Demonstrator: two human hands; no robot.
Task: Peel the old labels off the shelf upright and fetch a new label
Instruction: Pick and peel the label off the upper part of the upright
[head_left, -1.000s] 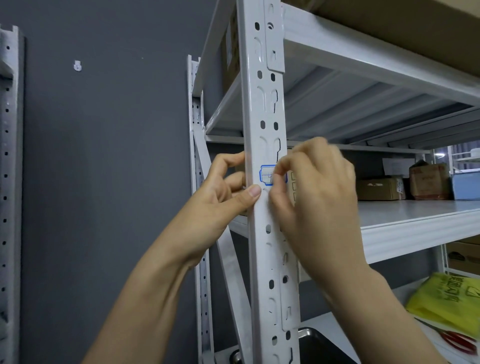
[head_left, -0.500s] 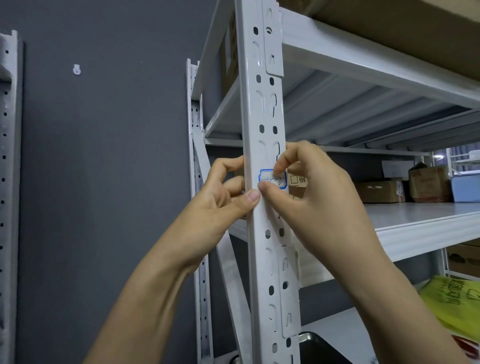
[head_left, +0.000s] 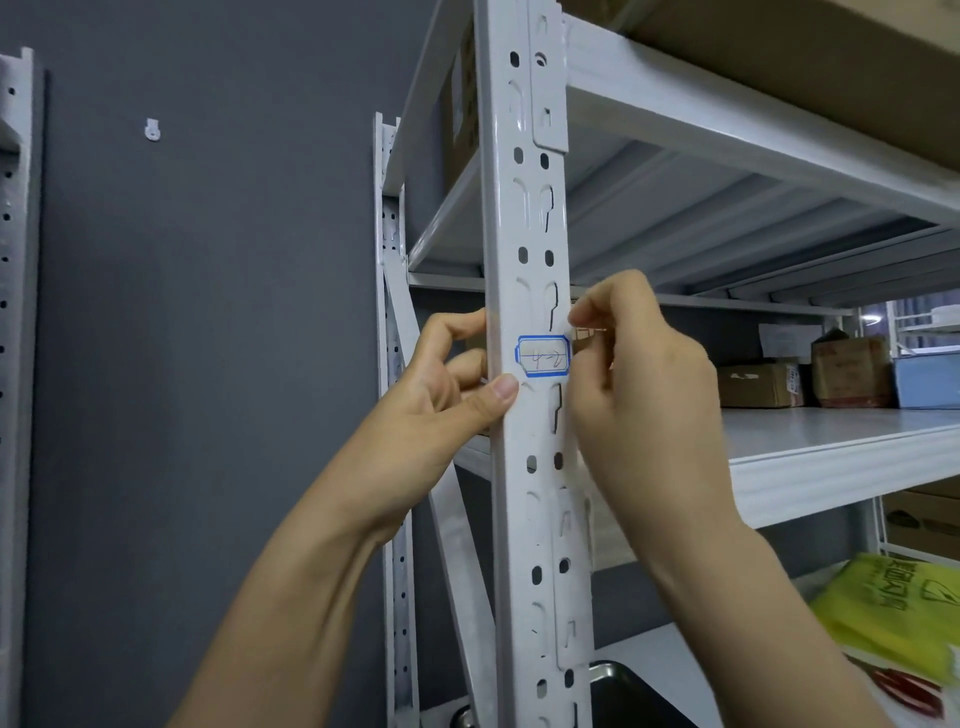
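A white perforated shelf upright (head_left: 524, 218) runs top to bottom through the middle of the view. At hand height an old white label (head_left: 543, 356) with a blue border and handwriting lies flat on its front face. My left hand (head_left: 441, 395) grips the upright's left edge, with the thumb pressed on the front just below the label. My right hand (head_left: 639, 395) sits at the upright's right edge, and its curled fingertips pinch at the label's right end. No new label is in view.
Grey shelf boards (head_left: 831, 452) extend right, with cardboard boxes (head_left: 758, 384) at the back. A yellow bag (head_left: 893, 618) lies on the lower shelf at bottom right. A dark metal container (head_left: 623, 696) sits below. A dark grey wall with a small hook (head_left: 152, 130) fills the left.
My right hand has slid off the label's face to its right end, so the whole label shows. My left hand has kept its grip on the upright.
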